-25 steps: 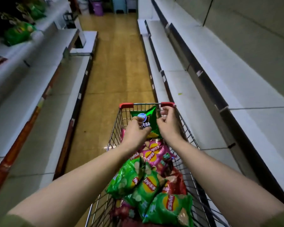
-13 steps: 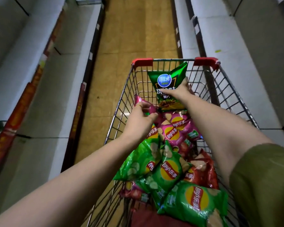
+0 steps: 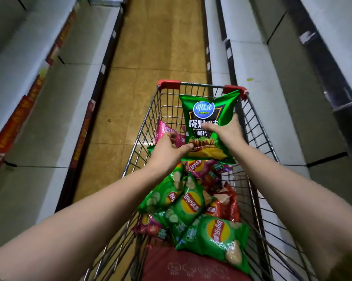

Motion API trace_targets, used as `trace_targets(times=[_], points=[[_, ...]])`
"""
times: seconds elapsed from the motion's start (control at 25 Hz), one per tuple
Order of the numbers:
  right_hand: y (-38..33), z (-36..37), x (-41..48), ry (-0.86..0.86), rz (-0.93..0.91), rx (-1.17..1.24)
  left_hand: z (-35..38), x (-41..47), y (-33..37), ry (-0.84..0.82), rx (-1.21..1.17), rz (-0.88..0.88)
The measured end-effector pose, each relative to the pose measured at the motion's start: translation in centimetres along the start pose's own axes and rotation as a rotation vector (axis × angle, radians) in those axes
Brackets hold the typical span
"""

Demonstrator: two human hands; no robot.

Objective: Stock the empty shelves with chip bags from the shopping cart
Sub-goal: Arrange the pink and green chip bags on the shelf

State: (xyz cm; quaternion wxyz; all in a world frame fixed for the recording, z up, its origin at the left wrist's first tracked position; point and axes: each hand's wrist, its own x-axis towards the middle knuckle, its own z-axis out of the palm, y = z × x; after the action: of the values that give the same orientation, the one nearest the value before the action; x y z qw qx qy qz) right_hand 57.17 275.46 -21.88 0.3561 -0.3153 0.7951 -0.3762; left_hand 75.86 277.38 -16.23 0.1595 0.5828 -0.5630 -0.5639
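A wire shopping cart (image 3: 144, 126) with red corner caps stands in the aisle, holding several Lay's chip bags (image 3: 191, 203) in green, pink and red. My right hand (image 3: 225, 130) grips a green Copico chip bag (image 3: 208, 110) by its right side, thumb across the front, and holds it upright above the cart's far end. My left hand (image 3: 168, 151) is at that bag's lower left corner. Its thumb lies on the front and its fingers are curled in front of a pink bag (image 3: 167, 130).
White shelves (image 3: 258, 63) with dark front rails run along the right side. More shelves (image 3: 29, 82) with red price strips run along the left. A tan tiled floor (image 3: 150, 57) stretches ahead of the cart. A red fold-down seat (image 3: 183, 264) sits at the cart's near end.
The green Copico bag has been lifted higher out of the cart in my right hand. My left hand has left the pink bag and moved up to the green bag's lower corner.
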Motion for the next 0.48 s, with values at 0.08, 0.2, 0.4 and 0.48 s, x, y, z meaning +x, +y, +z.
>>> trace_targets(times=[0.08, 0.2, 0.4, 0.48], points=[[-1.6, -2.5, -2.8, -0.119, -0.055, 0.130, -0.3, -1.5, 1.0, -0.020, -0.023, 0.014], [-5.0, -6.1, -8.0, -0.299, -0.112, 0.292, -0.8, -4.4, 2.8, -0.138, -0.174, 0.059], [-10.1, -11.4, -15.5, -0.374, -0.128, 0.325, -1.7, -8.6, 5.7, -0.426, -0.412, 0.120], [-11.3, -13.5, -18.1, -0.358, -0.113, 0.295, -2.4, -10.4, 7.1, -0.418, -0.469, 0.175]])
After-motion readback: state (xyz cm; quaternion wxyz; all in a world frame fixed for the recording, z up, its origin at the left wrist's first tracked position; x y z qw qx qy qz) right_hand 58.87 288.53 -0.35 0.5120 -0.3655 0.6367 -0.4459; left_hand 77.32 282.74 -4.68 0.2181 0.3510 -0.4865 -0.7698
